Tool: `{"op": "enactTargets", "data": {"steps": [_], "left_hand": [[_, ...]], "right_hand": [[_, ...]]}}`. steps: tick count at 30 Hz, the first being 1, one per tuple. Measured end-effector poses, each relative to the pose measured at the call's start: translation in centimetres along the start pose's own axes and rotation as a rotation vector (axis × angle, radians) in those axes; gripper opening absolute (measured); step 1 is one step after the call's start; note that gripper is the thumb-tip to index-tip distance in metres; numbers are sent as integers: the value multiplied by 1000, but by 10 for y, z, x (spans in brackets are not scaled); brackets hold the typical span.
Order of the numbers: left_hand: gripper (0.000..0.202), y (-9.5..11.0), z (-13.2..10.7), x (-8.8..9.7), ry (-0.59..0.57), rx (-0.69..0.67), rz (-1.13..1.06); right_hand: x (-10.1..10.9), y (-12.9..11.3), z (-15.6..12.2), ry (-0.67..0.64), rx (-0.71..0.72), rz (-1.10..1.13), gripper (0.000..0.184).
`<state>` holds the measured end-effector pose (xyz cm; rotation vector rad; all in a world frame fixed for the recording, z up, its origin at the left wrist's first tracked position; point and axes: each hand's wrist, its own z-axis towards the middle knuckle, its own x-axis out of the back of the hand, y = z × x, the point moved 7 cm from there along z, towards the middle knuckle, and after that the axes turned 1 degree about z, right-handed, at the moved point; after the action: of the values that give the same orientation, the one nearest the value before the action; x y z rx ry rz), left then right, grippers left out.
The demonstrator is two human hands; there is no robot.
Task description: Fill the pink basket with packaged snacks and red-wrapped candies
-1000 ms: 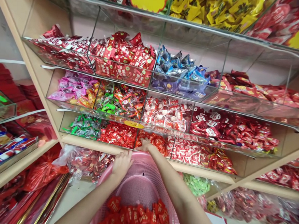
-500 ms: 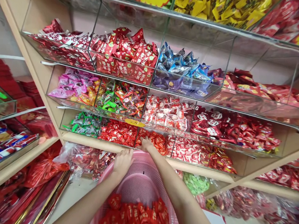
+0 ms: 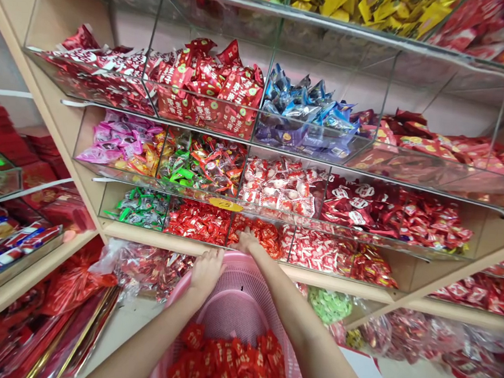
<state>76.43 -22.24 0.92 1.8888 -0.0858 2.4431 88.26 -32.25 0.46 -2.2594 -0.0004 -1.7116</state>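
Note:
A pink perforated plastic basket (image 3: 236, 288) sits in front of me, tilted, with red packets with gold lettering (image 3: 226, 363) heaped at its near end. My left hand (image 3: 207, 271) is closed over the basket's far rim. Past that rim reaches my right hand (image 3: 247, 243), low over a clear-fronted bottom bin of red wrapped candies (image 3: 266, 236). Its fingers are spread and touch the candies at the bin's left side; no candy shows in its grasp. Beside it on the left lies another bin of shiny red candies (image 3: 198, 221).
Clear dividers and shelf fronts (image 3: 280, 150) rise above my hands, holding blue packets (image 3: 305, 109) and red packets (image 3: 211, 88). A wooden ledge (image 3: 145, 233) runs below. Bagged candies (image 3: 147, 268) lie under it. A white sheet or box (image 3: 366, 372) is right of the basket.
The view has shifted slightly closer to the shelves. My right hand's fingers look more spread over the candies; my left hand keeps its hold on the basket rim.

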Motion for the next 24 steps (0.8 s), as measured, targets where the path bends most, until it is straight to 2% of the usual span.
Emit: {"op": "enactTargets", "data": {"steps": [8, 14, 24], "left_hand": [[27, 2, 0, 1, 18, -24, 42], [27, 0, -1, 0, 36, -20, 34], [28, -1, -2, 0, 36, 4, 4]], "right_hand": [[4, 5, -1, 85, 67, 63, 61], [5, 18, 0, 130, 133, 182, 45], [19, 49, 12, 305, 49, 610, 33]]}}
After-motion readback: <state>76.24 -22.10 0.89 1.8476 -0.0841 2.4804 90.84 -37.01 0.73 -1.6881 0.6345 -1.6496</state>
